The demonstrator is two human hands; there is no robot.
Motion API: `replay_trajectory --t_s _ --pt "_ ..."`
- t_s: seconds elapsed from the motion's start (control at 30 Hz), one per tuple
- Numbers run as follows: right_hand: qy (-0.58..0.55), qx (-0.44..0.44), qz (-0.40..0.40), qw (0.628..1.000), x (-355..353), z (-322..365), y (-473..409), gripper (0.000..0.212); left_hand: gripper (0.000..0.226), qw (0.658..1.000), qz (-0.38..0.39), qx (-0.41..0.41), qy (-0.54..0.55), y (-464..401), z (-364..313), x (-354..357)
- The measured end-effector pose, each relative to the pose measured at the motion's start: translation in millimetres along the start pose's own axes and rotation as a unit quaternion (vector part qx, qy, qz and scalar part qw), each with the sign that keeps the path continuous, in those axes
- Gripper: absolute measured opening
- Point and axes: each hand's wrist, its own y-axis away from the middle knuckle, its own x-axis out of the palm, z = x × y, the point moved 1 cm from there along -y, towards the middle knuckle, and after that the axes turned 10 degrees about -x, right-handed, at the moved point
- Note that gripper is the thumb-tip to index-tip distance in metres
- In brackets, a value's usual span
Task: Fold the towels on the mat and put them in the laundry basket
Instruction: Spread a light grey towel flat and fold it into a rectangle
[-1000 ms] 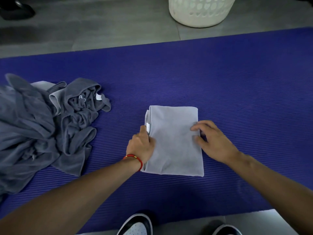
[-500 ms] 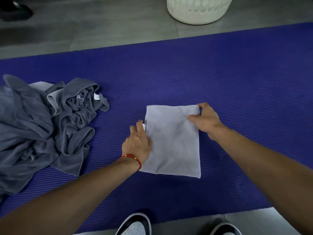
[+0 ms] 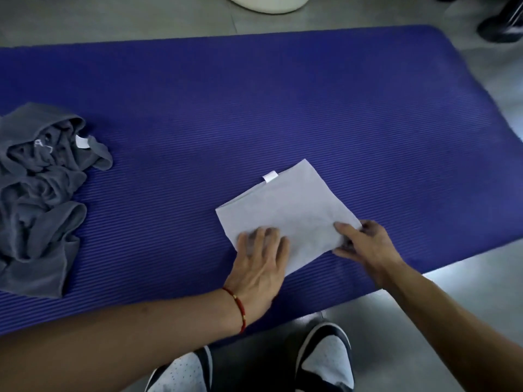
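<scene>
The left hand (image 3: 261, 260) lies flat, fingers straight, pressing the folded pale grey towel (image 3: 288, 213); the right hand (image 3: 365, 244) pinches its near right corner. The towel sits skewed near the ribbed purple mat's (image 3: 283, 108) front edge. Crumpled dark grey towels (image 3: 42, 199) heap at the left edge; the white basket (image 3: 268, 4) stands beyond the far edge.

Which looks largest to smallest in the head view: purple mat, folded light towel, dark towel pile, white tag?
1. Purple mat
2. Dark towel pile, partly cut off at the frame edge
3. Folded light towel
4. White tag on the folded towel's edge
</scene>
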Motion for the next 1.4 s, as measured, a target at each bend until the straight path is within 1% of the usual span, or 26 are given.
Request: replay_trajectory --t_s 0.03,0.07,0.1,0.13,0.17,0.23,0.27,0.3,0.33,0.43,0.53,0.57,0.6,0.7,0.77,0.8,0.83,0.9,1.0,1.07,1.1,1.13,1.2,1.27,1.33,1.4 --pt "0.108 -0.075 -0.003 0.991 -6.3 1.6 1.1 0.051 0.08 1.0 -0.007 0.002 0.018 1.2 5.8 1.2" --pt "0.236 -0.182 0.006 0.955 -13.1 4.3 2.3 0.06 0.069 0.999 -0.01 0.008 0.042 2.5 11.1 2.1" --pt "0.338 -0.303 0.041 0.89 -17.5 8.6 4.0 0.069 0.061 0.997 -0.005 0.018 0.069 3.4 15.6 3.8" --pt "0.417 -0.406 0.101 0.807 -18.6 12.4 2.9 0.077 0.057 0.995 0.005 0.028 0.097 3.9 19.3 3.0" --pt "0.486 -0.467 0.175 0.717 -17.1 16.2 0.1 0.086 0.056 0.992 0.023 0.035 0.123 4.1 22.1 1.8" --pt "0.605 -0.493 0.282 0.558 -7.4 21.5 -9.9 0.099 0.056 0.984 0.058 0.044 0.162 4.4 26.4 -5.8" --pt "0.639 -0.494 0.298 0.508 -2.6 23.0 -16.6 0.103 0.056 0.98 0.074 0.053 0.175 3.3 28.7 -9.6" --pt "0.652 -0.497 0.303 0.485 1.8 25.6 -21.7 0.104 0.056 0.975 0.096 0.065 0.19 1.5 32.2 -13.5" --pt "0.652 -0.495 0.313 0.481 3.5 28.2 -26.0 0.103 0.054 0.967 0.125 0.076 0.209 -1.2 37.1 -18.5" --pt "0.606 -0.5 0.338 0.519 -1.1 38.9 -22.1 0.084 0.039 0.931 0.229 0.076 0.274 -12.5 63.9 -34.7" --pt "0.614 -0.453 0.387 0.518 -2.1 44.0 0.5 0.075 0.045 0.911 0.283 0.063 0.293 -12.1 93.7 -46.5" --pt "0.602 -0.433 0.402 0.537 -0.7 44.7 7.5 0.071 0.045 0.907 0.289 0.056 0.3 -8.5 101.7 -45.4" --pt "0.577 -0.413 0.411 0.572 1.2 45.0 11.3 0.063 0.042 0.902 0.289 0.043 0.317 -4.6 108.9 -41.5" --pt "0.469 -0.356 0.412 0.695 2.6 46.9 10.7 0.035 0.022 0.869 0.222 -0.053 0.44 2.2 122.6 -26.0" --pt "0.394 -0.312 0.381 0.776 0.9 50.9 7.0 0.021 0.009 0.815 0.15 -0.14 0.543 1.3 126.0 -16.8" --pt "0.357 -0.294 0.355 0.813 -0.3 52.5 4.4 0.016 0.008 0.789 0.123 -0.178 0.575 0.4 124.8 -13.5" --pt "0.323 -0.282 0.327 0.842 -0.9 53.5 1.6 0.015 0.011 0.777 0.101 -0.206 0.586 -1.1 122.9 -9.5" --pt "0.297 -0.26 0.27 0.878 0.7 54.1 -2.8 0.018 0.018 0.782 0.057 -0.238 0.573 -4.7 117.4 -5.3" --pt "0.313 -0.23 0.18 0.904 13.0 48.8 -6.7 0.025 0.024 0.799 -0.002 -0.27 0.537 -11.9 110.8 -3.9" --pt "0.354 -0.22 0.112 0.902 25.9 43.8 -2.3 0.034 0.027 0.815 -0.028 -0.289 0.501 -17.0 105.7 -3.2" --pt "0.402 -0.244 0.074 0.879 32.6 41.2 2.1 0.039 0.028 0.819 -0.037 -0.294 0.491 -19.5 103.7 -2.9" --pt "0.463 -0.293 0.037 0.836 38.9 38.3 7.1 0.042 0.029 0.822 -0.045 -0.296 0.484 -22.2 102.6 -2.7" --pt "0.548 -0.416 -0.003 0.726 54.5 34.4 21.0 0.044 0.029 0.828 -0.062 -0.292 0.474 -28.2 102.8 -0.7" --pt "0.567 -0.471 0.043 0.674 71.8 30.1 27.2 0.05 0.028 0.832 -0.069 -0.295 0.464 -33.3 104.5 3.3" --pt "0.589 -0.47 0.093 0.65 83.7 16.1 21.8 0.056 0.027 0.841 -0.074 -0.298 0.446 -36.9 104.8 6.7" --pt "0.611 -0.463 0.109 0.633 85.8 2.7 10.0 0.058 0.025 0.847 -0.078 -0.295 0.436 -39.4 105.0 8.0"
